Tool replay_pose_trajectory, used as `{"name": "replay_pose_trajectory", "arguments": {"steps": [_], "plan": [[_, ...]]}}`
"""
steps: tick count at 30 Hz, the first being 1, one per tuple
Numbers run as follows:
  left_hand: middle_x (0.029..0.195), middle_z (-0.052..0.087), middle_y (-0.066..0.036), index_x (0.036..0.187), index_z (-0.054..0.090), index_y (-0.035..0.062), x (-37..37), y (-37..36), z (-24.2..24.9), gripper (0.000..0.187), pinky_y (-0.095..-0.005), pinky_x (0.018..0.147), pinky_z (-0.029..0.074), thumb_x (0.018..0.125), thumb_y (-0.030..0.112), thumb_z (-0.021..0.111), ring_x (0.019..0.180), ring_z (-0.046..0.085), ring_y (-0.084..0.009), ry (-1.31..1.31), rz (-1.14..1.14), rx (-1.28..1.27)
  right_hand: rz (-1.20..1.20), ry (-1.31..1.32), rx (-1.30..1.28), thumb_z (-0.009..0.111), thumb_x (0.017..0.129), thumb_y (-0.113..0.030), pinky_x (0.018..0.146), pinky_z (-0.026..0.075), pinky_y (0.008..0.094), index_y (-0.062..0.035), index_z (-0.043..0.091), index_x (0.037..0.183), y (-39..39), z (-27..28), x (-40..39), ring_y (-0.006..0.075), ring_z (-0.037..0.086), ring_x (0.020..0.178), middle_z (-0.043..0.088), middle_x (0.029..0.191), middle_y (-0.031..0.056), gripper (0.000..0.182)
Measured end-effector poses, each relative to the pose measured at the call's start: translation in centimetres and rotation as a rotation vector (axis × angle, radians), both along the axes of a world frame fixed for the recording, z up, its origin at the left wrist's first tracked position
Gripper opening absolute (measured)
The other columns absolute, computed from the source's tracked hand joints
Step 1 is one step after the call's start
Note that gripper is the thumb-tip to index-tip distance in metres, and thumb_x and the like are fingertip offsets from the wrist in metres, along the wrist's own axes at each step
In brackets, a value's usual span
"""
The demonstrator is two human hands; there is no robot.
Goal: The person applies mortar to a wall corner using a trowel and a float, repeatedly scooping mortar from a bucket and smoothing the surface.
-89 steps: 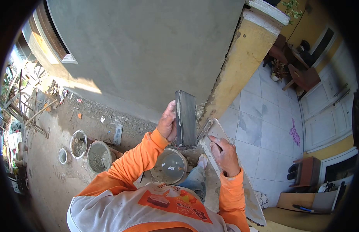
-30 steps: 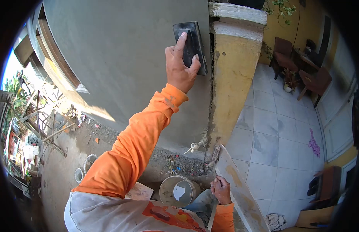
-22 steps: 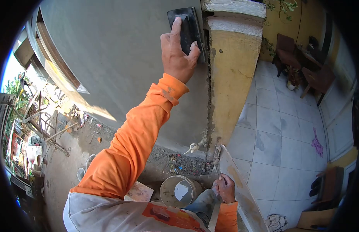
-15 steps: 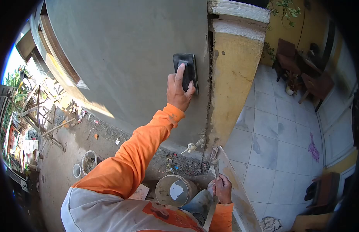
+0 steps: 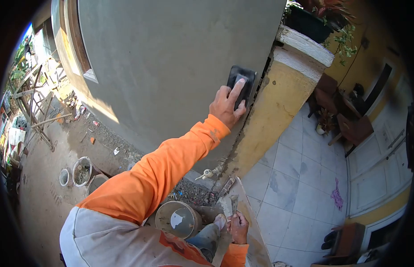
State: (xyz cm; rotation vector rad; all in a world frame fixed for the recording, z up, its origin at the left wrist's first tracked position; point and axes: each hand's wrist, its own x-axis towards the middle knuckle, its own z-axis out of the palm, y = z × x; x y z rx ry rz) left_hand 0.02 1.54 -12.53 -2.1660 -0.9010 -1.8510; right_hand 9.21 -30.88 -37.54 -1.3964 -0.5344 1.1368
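My left hand [image 5: 227, 106] grips a black rectangular float [image 5: 237, 72], its face against the smooth grey wall [image 5: 167, 58]. The float is close to the wall's right edge, beside the gap along the yellow pillar [image 5: 278, 100]. Low at the right, my right hand [image 5: 239, 228] is closed around the handle of a flat-bladed tool [image 5: 234, 204], which points upward near a long board [image 5: 256, 222]. A tap [image 5: 208, 173] sticks out at the wall's foot, below my left forearm.
A large bucket [image 5: 197, 219] stands below the tap. Smaller containers [image 5: 75, 174] are on the ground at left. Rubble lines the wall base. White tiles [image 5: 285, 189], chairs [image 5: 354, 130] and a door lie right. A planter [image 5: 307, 23] tops the pillar.
The view has shifted and tilted. My left hand and the float have moved right, nearer the pillar. More of the blade above my right hand now shows.
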Motion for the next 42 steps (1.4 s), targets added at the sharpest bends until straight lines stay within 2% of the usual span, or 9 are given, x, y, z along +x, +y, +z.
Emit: {"name": "replay_pose_trajectory", "arguments": {"steps": [5,10,12,19,22,29,32,38,42], "plan": [[0.092,0.053,-0.011,0.137,0.045,0.0175,-4.2,-0.7,-11.5,0.07,-0.0389,0.059,0.052,0.073,0.011,0.072,0.074,0.058,-0.0292,0.139,-0.01,-0.148,-0.029,-0.038,0.023,0.052,0.098,-0.015,0.044,0.044,0.0246,0.0064,0.05,0.125,-1.2,-0.4,1.5,0.0097,0.054,0.054,0.063,0.082,0.0088,0.035],[0.091,0.051,-0.011,0.137,0.045,0.0169,1.0,-1.1,10.5,0.067,-0.0397,0.06,0.05,0.076,0.015,0.071,0.074,0.057,-0.0313,-0.102,-0.032,0.172,-0.043,-0.047,-0.053,0.053,0.098,-0.018,0.043,0.043,0.0253,0.0014,0.053,0.121,-0.3,-0.1,1.4,0.011,0.054,0.054,0.061,0.082,0.0093,0.03],[0.091,0.051,-0.011,0.137,0.045,0.018,1.6,-0.5,11.0,0.066,-0.0399,0.06,0.049,0.076,0.017,0.071,0.075,0.056,-0.0317,-0.095,0.0,0.137,-0.044,-0.03,-0.043,0.052,0.098,-0.016,0.044,0.044,0.025,0.0038,0.052,0.122,0.7,0.8,0.8,0.0108,0.054,0.054,0.062,0.083,0.0091,0.031],[0.092,0.053,-0.012,0.131,0.046,0.0188,-6.4,-1.3,-23.4,0.066,-0.0427,0.065,0.051,0.071,0.018,0.073,0.08,0.06,-0.033,0.377,0.033,-0.448,-0.04,-0.032,-0.004,0.053,0.098,-0.018,0.044,0.044,0.025,-0.0005,0.056,0.112,0.1,1.4,0.2,0.0112,0.055,0.054,0.061,0.083,0.0088,0.022],[0.092,0.054,-0.012,0.131,0.047,0.0169,-5.7,-2.9,-19.0,0.068,-0.0424,0.065,0.052,0.069,0.017,0.074,0.078,0.061,-0.0332,0.25,-0.028,-0.284,-0.049,-0.052,-0.062,0.053,0.098,-0.018,0.044,0.044,0.0249,-0.0009,0.057,0.111,-0.9,0.8,1.3,0.011,0.055,0.053,0.062,0.082,0.0079,0.022],[0.085,0.047,-0.009,0.138,0.045,0.0201,1.5,-0.5,12.1,0.069,-0.0387,0.057,0.047,0.075,0.015,0.071,0.067,0.054,-0.028,-0.092,0.001,0.104,-0.077,-0.052,-0.086,0.053,0.098,-0.017,0.043,0.044,0.0252,-0.0007,0.057,0.112,1.5,2.4,0.1,0.0106,0.055,0.053,0.062,0.081,0.0073,0.022],[0.083,0.046,-0.009,0.139,0.045,0.0229,1.3,-0.2,6.6,0.07,-0.0392,0.057,0.047,0.074,0.015,0.071,0.07,0.054,-0.0268,-0.094,-0.018,0.077,-0.022,-0.045,-0.061,0.053,0.098,-0.017,0.043,0.044,0.0255,-0.0009,0.056,0.114,1.5,2.0,-0.6,0.0115,0.055,0.053,0.063,0.083,0.0082,0.023],[0.085,0.049,-0.009,0.136,0.049,0.0216,-5.0,-2.5,-22.4,0.069,-0.0407,0.061,0.05,0.071,0.018,0.072,0.075,0.058,-0.0288,0.404,-0.029,-0.402,-0.082,-0.061,-0.073,0.053,0.098,-0.018,0.044,0.044,0.026,-0.0014,0.053,0.118,-2.1,2.3,0.3,0.0126,0.055,0.053,0.062,0.082,0.0092,0.025],[0.09,0.055,-0.011,0.137,0.048,0.0171,-1.6,-1.9,-2.8,0.072,-0.0407,0.059,0.05,0.069,0.017,0.073,0.066,0.058,-0.0301,-0.012,-0.088,0.021,-0.103,-0.065,-0.154,0.051,0.098,-0.015,0.045,0.045,0.0258,0.0034,0.052,0.123,-3.3,1.5,0.8,0.0116,0.055,0.054,0.063,0.084,0.0095,0.031]]}}
